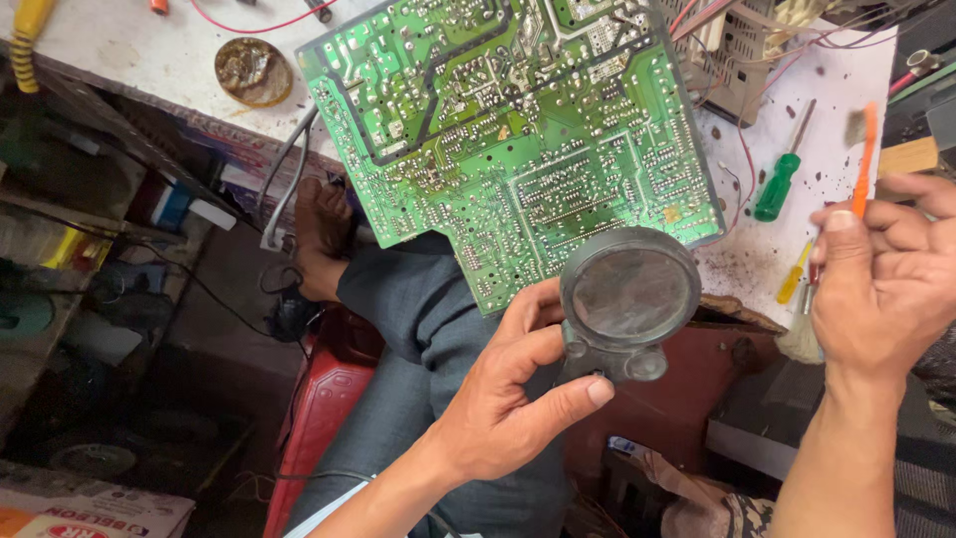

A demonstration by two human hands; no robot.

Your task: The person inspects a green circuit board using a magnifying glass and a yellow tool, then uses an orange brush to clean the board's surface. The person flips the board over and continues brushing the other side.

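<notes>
Big green circuit board (518, 139) lies solder side up on the white bench top (149, 55), its near edge hanging over the person's lap. The left hand (503, 394) is clamped around a dark round magnifying glass (629, 299), holding the lens right over the board's near corner. The right hand (881, 284), off to the right of the board, pinches a thin orange-handled brush (864, 159), fingers closed on it. A green-handled screwdriver (779, 184) lies just right of the board.
</notes>
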